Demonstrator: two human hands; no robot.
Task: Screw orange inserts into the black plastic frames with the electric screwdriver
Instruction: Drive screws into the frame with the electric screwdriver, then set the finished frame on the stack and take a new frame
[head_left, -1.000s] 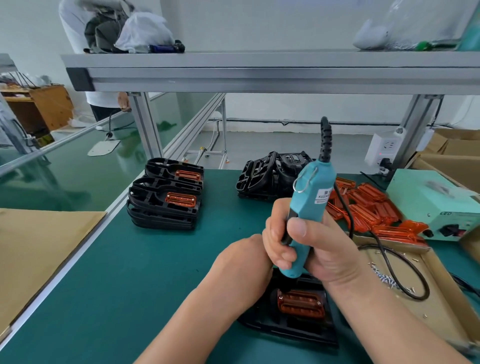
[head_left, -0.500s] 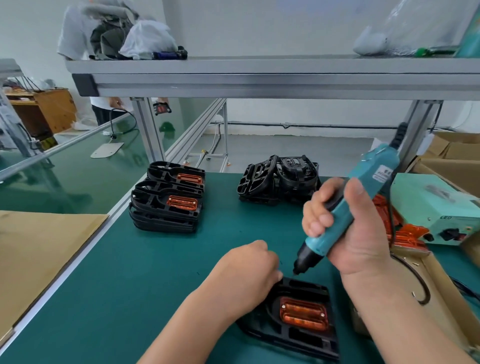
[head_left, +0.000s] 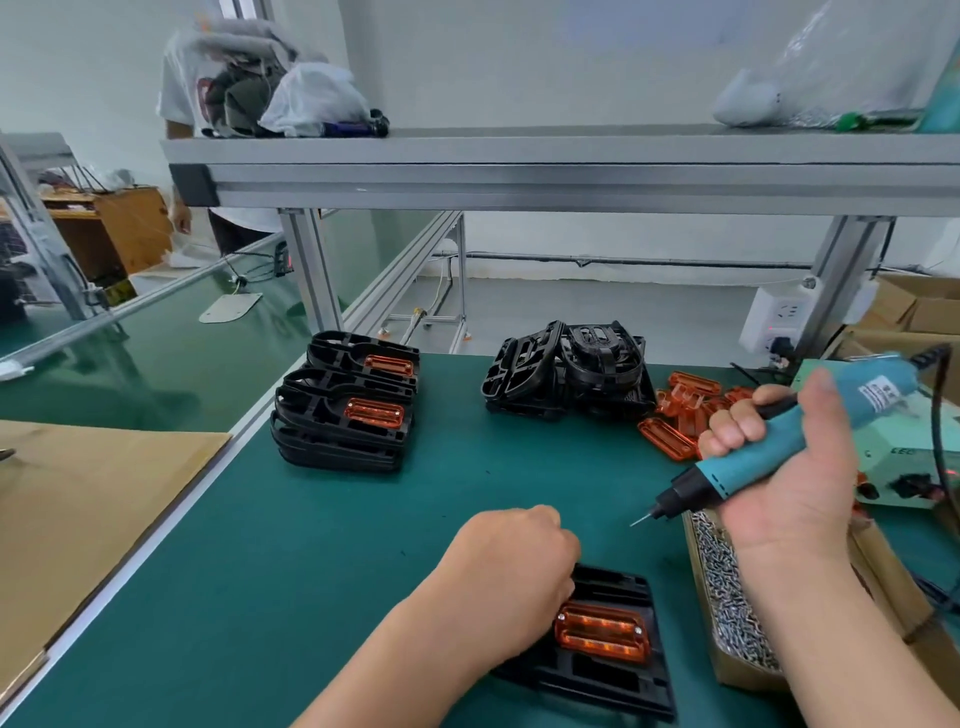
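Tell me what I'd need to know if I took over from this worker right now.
Left hand: curled on the left end of the near frame, steadying it.
Right hand: grips the electric screwdriver, bit in the air, off the work.
The near frame's orange insert is seated; screw heads show at two corners.
Done: fitted frames stacked far left.
Left: bare frames and loose inserts at the back; screws in the box at right.
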